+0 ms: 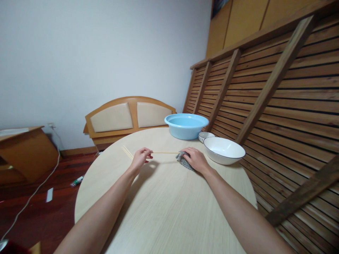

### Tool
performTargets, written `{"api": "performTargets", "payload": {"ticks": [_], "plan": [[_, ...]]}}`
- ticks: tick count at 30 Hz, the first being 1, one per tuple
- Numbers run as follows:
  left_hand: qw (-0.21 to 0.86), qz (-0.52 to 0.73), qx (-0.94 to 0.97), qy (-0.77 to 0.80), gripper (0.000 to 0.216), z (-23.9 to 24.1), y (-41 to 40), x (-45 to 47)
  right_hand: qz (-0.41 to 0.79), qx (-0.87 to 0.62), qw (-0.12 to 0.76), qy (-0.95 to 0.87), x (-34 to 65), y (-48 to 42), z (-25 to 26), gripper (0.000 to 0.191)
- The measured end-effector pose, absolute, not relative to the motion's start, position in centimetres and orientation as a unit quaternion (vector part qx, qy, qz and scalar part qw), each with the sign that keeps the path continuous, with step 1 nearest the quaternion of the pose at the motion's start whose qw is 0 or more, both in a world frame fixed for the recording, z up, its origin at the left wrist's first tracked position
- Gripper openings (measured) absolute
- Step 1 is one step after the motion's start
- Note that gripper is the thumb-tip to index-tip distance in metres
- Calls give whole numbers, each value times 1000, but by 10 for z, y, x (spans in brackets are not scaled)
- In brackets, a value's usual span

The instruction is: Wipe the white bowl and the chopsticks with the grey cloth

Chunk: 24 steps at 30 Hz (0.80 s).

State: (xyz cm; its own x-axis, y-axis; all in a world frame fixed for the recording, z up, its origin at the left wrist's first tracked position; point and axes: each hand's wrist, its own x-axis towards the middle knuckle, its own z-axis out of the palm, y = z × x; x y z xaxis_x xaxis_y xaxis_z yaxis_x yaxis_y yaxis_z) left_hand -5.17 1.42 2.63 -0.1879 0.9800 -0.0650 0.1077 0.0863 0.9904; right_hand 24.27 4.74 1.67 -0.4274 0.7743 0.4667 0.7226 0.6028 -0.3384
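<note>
My left hand (pixel 141 157) pinches one end of a thin pale chopstick (pixel 165 152), held level just above the round light-wood table (pixel 164 208). My right hand (pixel 194 158) is closed around a grey cloth (pixel 184 161) that wraps the chopstick's other end. More pale chopsticks (pixel 127 152) lie on the table just left of my left hand.
A light-blue basin (pixel 186 125) stands at the table's far edge, with a small patterned bowl (pixel 206 136) and a large white bowl (pixel 224 150) to its right. A slatted wooden frame (pixel 278 91) leans along the right. A headboard (pixel 127 118) rests against the wall. A cable crosses the dark floor at left.
</note>
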Motion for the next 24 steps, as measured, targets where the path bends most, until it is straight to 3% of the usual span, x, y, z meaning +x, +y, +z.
{"api": "performTargets", "payload": {"ticks": [7, 24], "plan": [[402, 518, 553, 514, 58, 23, 18, -55, 59, -457, 314, -830, 249, 49, 16, 20], [340, 481, 609, 531, 55, 12, 23, -62, 60, -452, 311, -834, 252, 51, 14, 21]]}}
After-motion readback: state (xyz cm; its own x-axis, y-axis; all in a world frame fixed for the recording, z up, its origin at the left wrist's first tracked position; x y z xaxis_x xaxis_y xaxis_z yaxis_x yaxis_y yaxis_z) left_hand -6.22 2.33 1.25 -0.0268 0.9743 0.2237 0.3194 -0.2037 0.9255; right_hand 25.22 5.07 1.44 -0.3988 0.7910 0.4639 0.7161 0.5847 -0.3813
